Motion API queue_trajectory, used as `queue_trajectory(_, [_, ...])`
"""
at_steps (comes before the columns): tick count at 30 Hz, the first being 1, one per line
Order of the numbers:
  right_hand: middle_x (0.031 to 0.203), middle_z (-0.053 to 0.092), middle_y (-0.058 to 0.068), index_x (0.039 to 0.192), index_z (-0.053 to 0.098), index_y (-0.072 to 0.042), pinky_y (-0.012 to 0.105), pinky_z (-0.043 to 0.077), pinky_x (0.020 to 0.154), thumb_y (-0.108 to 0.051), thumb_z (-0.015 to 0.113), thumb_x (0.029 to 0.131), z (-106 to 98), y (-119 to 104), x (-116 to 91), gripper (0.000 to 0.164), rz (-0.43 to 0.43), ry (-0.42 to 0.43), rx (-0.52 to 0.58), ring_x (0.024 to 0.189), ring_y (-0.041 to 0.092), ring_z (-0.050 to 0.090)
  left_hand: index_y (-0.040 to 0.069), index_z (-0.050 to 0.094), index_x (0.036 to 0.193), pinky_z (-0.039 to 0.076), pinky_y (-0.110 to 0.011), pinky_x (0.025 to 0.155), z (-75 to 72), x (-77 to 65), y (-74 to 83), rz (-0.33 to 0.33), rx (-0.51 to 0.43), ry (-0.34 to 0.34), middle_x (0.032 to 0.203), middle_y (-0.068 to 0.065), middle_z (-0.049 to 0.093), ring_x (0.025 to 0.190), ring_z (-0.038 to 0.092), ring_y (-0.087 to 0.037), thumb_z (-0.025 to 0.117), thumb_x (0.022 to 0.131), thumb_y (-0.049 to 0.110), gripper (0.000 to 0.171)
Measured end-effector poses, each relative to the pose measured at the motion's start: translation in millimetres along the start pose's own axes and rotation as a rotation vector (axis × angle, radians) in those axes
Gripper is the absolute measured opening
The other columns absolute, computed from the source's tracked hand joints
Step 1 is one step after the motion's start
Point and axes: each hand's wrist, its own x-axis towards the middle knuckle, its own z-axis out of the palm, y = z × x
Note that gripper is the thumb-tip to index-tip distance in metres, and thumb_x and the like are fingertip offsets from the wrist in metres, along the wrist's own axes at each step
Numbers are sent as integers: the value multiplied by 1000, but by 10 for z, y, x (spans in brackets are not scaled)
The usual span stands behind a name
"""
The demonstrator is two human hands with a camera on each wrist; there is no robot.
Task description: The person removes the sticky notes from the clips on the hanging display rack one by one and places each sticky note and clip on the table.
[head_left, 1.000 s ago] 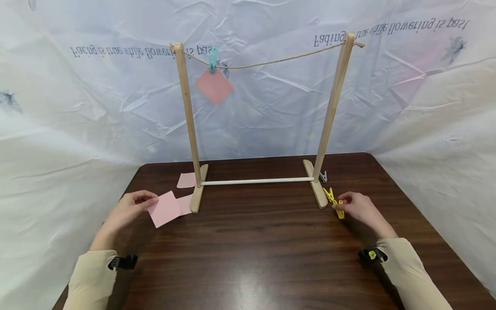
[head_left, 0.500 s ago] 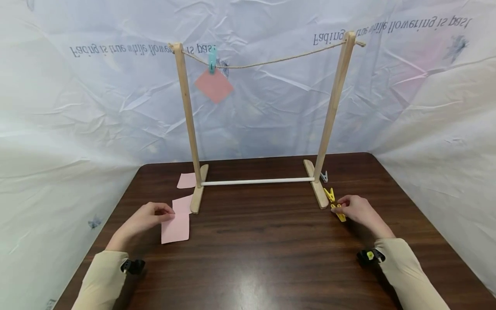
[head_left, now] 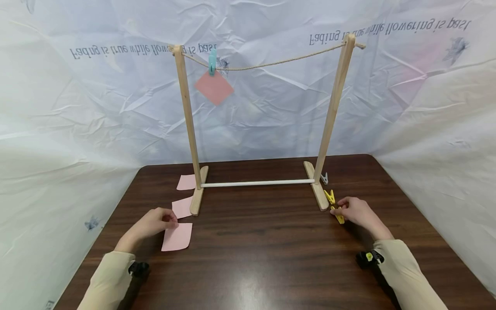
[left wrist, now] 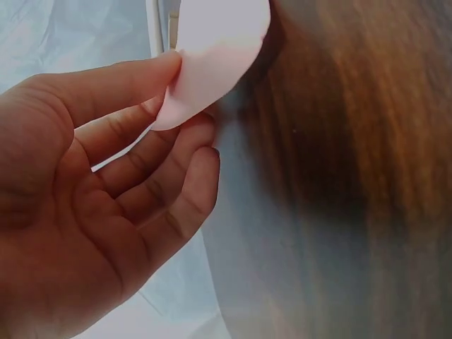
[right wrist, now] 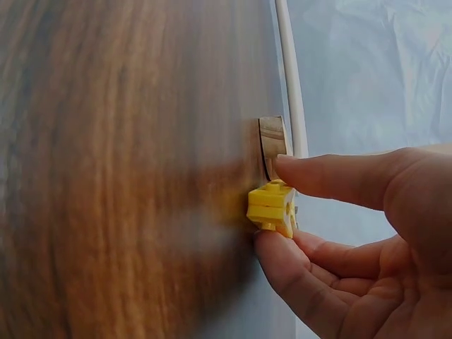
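At the left of the table, thumb and forefinger of my left hand [head_left: 152, 226] pinch the corner of a pink paper square [head_left: 178, 239]. The left wrist view shows that paper [left wrist: 219, 56] bending away from the fingertips. Across the table, my right hand [head_left: 360, 213] has thumb and forefinger on either side of a yellow clothespin [head_left: 339, 218]. Seen from the right wrist, the clothespin [right wrist: 268, 205] sits end-on between the two fingertips. Another yellow clothespin [head_left: 330, 196] lies just beyond it, and a grey clothespin [head_left: 324, 178] lies behind the stand's right post.
A wooden stand [head_left: 334, 107] carries a sagging string [head_left: 271, 65]. From its left part hangs a coral paper square [head_left: 215, 88], held by a turquoise clothespin [head_left: 212, 62]. Two more pink squares, a near one [head_left: 182, 208] and a far one [head_left: 187, 182], lie by the left foot.
My left hand has brought the pink square toward me and to the right, off the one behind it. The right hand stays at the yellow clothespin, which has turned slightly.
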Motion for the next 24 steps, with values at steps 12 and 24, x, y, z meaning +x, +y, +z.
queue_trajectory(12, [83,63,9,124,55,16,35,50,61,-35,72,93,-22,-6,2,62,7,-20,-6,66,18,61,11,67,82,42,-29,59,62,50,-48,-15,111,23,70,4,57,65,49,-14,75,87,10,10])
queue_trajectory(24, [85,66,10,125,54,17,40,55,66,-37,72,93,-42,6,12,66,15,-41,13,68,17,64,11,64,80,41,-30,59,67,60,-19,-27,137,34,68,3,54,64,48,-14,75,85,10,11])
